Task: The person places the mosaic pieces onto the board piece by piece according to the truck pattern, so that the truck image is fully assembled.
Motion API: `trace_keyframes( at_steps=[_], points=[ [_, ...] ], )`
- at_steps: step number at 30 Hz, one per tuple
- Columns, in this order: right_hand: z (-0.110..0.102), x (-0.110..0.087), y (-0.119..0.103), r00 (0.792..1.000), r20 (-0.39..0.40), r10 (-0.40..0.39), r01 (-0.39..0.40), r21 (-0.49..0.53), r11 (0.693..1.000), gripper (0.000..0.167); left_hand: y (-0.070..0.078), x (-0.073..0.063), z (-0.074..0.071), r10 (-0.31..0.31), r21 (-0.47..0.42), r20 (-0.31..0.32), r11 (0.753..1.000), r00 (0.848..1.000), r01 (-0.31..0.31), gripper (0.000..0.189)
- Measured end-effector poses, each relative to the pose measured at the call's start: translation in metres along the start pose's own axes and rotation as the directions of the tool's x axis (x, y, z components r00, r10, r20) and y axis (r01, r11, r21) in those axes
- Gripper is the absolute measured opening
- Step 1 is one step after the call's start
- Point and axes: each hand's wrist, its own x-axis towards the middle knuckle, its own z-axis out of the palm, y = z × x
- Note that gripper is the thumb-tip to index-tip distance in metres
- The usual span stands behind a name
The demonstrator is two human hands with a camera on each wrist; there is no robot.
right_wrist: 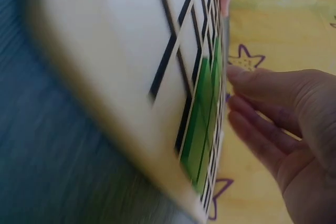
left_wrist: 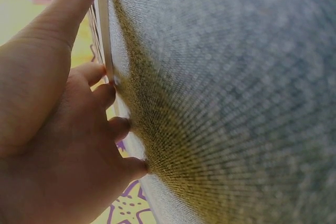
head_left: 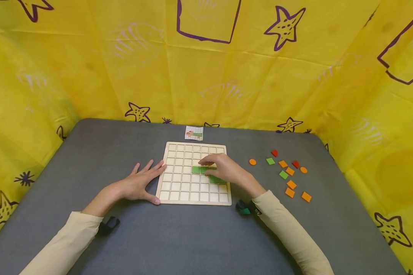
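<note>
A pale wooden grid board (head_left: 184, 187) lies on the grey table, with several green square tiles (head_left: 196, 169) set in its cells. My left hand (head_left: 135, 186) rests at the board's left side, fingers spread; its thumb and a fingertip touch the frame. The left wrist view shows those fingertips (left_wrist: 119, 128) down on the cloth. Over the board's right half hovers my right hand (head_left: 227, 168), fingers gently bent and thumb apart from them, close to the green tiles. In the right wrist view no piece shows between its fingers (right_wrist: 257, 129), and part of the green row is hidden beneath it.
A small printed picture card (head_left: 194, 133) lies behind the board. Loose pieces are scattered to the right: orange squares (head_left: 306, 196), green squares (head_left: 270, 161), orange rounds (head_left: 252, 162) and red pieces (head_left: 274, 153). Yellow patterned cloth (head_left: 199, 76) hangs around the table (head_left: 179, 244).
</note>
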Motion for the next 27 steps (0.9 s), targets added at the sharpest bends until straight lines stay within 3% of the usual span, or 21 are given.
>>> trace_keyframes(
  at_steps=[13, 27],
  points=[
    [-0.027, -0.041, 0.031, 0.994, -0.107, 0.007, -0.006, 0.012, 1.000, 0.034, 0.002, 0.001, 0.000, 0.003, 0.011, -0.007, 1.000, 1.000, -0.003, 0.116],
    [-0.044, -0.068, 0.069, 0.976, -0.188, 0.109, -0.101, 0.052, 0.993, 0.036, 0.002, 0.000, 0.000, -0.014, 0.005, 0.004, 1.000, 1.000, 0.014, 0.117]
  ],
)
